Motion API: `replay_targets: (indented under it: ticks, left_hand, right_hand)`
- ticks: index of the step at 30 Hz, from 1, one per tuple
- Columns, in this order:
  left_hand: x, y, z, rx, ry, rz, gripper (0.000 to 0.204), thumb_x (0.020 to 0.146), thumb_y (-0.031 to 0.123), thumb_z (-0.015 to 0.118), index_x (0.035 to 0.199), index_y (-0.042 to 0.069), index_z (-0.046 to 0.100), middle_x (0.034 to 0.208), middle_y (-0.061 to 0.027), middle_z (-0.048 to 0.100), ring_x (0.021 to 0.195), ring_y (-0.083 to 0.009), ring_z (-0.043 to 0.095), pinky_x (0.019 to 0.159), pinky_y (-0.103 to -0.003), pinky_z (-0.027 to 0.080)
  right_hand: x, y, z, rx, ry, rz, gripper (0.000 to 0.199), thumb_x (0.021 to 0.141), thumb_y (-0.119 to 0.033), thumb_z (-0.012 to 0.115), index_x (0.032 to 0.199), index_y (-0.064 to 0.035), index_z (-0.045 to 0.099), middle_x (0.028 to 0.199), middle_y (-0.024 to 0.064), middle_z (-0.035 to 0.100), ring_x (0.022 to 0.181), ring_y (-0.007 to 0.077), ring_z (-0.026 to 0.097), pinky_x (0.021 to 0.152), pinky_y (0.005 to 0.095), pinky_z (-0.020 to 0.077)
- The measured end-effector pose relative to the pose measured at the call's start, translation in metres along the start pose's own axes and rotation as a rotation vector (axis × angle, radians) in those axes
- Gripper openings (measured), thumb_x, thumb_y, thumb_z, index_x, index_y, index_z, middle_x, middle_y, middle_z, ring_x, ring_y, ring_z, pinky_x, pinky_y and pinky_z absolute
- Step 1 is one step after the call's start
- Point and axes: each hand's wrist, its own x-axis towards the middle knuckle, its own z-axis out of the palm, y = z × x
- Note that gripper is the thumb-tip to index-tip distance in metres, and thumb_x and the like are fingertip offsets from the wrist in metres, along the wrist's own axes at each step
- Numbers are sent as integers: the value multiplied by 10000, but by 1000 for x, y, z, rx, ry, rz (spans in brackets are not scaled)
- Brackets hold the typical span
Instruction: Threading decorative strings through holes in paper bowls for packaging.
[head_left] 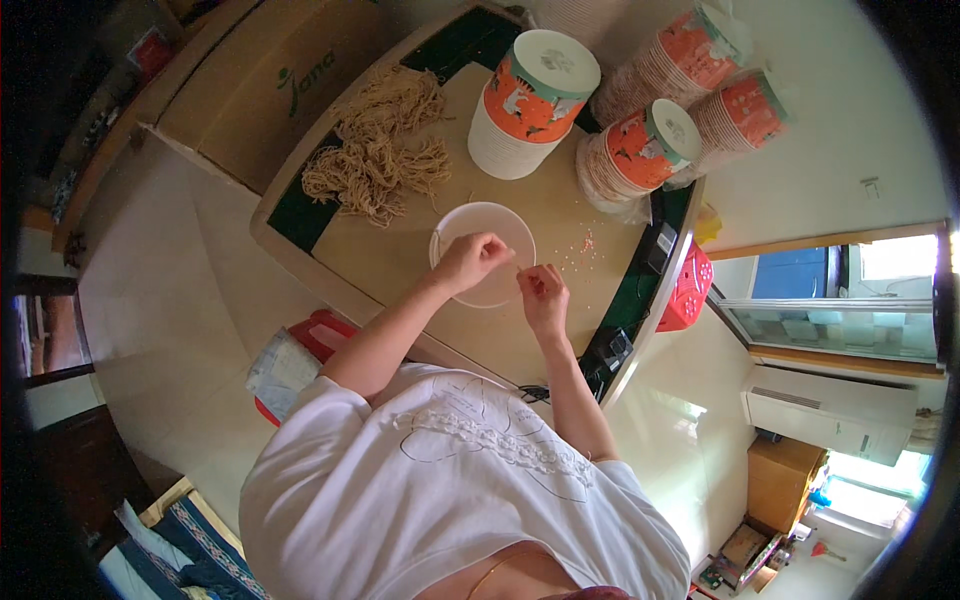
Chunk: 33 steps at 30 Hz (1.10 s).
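Over a round white tub (512, 228) on the table, both my hands come close together with fingertips pinched. My left hand (474, 262) is closed above the tub's middle; my right hand (544, 297) is closed at its right rim. Whatever lies between the fingertips is too small to make out. A thin tan strand seems to lie at the tub's left rim. Beyond my left hand, bundles of tan string (385, 165) are heaped on the table. Small pink and white beads (580, 248) lie scattered to the right of the tub.
Behind the tub stands a tall stack of paper tubs (535, 105) in orange, green and white. Several wrapped stacks (640, 155) crowd the table's far right. Black devices (612, 348) with cables sit along the right edge. A red stool (688, 290) and a large cardboard box (260, 90) flank the table.
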Motion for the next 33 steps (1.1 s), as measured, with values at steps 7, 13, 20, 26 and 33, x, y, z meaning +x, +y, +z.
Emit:
replay_targets:
  ticks: [7,13,20,26,33]
  left_hand:
    - [-2,15,6,-61,-94,-31,172,805,177,705,865,30,638,786,-40,655,664,-105,610,620,-256,492]
    - [0,10,12,68,79,88,102,808,121,640,797,28,600,744,-92,640,687,-210,641,619,-312,503]
    - [3,-5,9,-112,196,-54,81,857,114,597,862,38,571,753,-55,623,666,-152,608,611,-283,485]
    - [-3,13,1,13,42,39,148,844,107,620,983,62,605,757,-32,622,654,-97,583,601,-256,475]
    - [-5,7,-2,151,-33,-11,101,780,104,664,856,45,632,768,-100,627,677,-250,604,643,-355,490]
  right_hand:
    - [1,-4,1,21,-8,10,46,781,-31,659,782,-23,614,698,102,533,573,188,526,526,295,427]
    - [1,-3,2,-9,-14,-34,48,764,-11,648,768,-20,601,687,99,522,567,192,512,518,296,414]
    - [2,-5,3,4,-10,-17,44,762,-11,635,755,-17,591,681,100,516,567,197,510,516,299,410]
    - [3,-4,3,-9,7,-28,55,762,-14,643,753,-12,589,683,98,519,557,189,513,511,294,413]
    - [2,-8,1,9,-7,-22,50,781,-21,634,763,-12,588,692,100,529,567,190,528,513,294,423]
